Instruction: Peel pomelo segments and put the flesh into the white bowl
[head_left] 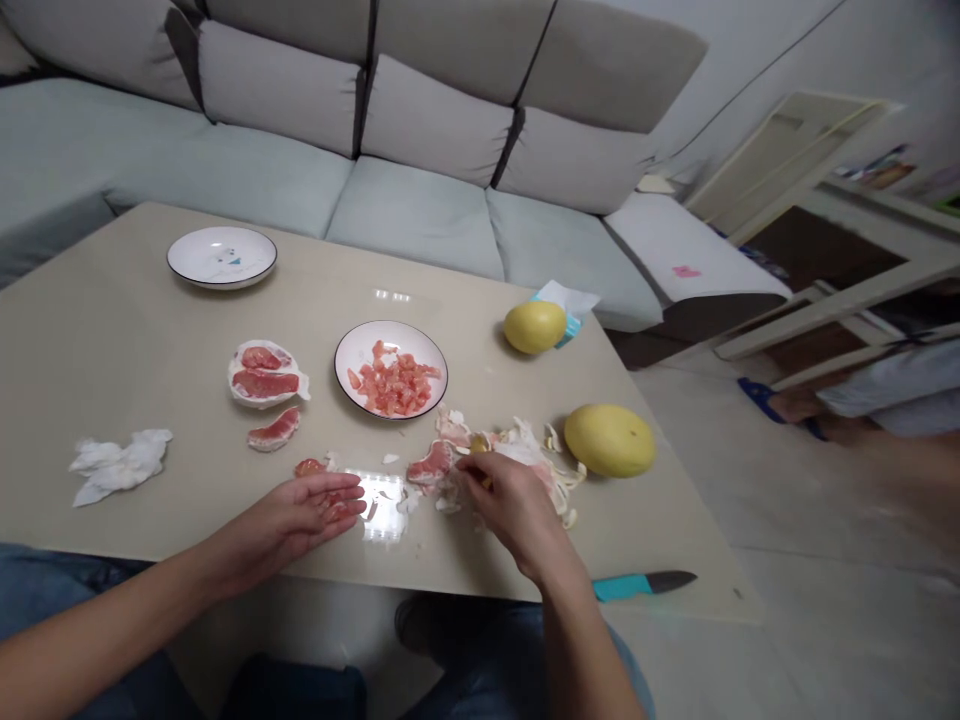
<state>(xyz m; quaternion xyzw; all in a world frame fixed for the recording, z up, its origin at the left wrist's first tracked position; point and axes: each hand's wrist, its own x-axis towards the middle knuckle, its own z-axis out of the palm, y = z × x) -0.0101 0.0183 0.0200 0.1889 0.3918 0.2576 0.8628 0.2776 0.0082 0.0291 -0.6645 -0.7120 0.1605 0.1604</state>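
Note:
My left hand (304, 515) is half turned up above the table's near edge, its fingers stretched out. Reddish pomelo flesh (337, 510) shows against its palm and fingers. Just beyond it lies another bit of red flesh (309, 467). My right hand (514, 505) is closed in a pinch over a heap of peel and membrane scraps (529, 445); what its fingertips hold is hidden. Left of those fingertips lies a pomelo segment (431, 465). A plate of pomelo pieces (345, 372) stands beyond both hands. To its left are an opened pomelo section (266, 383) and a loose wedge (274, 430).
Two yellow pomelos (534, 328) sit on the right, one by a tissue pack (570, 305). A turquoise-handled knife (645, 584) juts over the near right edge. A white plate (222, 258) and crumpled tissue (121, 465) are left. A person's leg (885, 390) shows far right.

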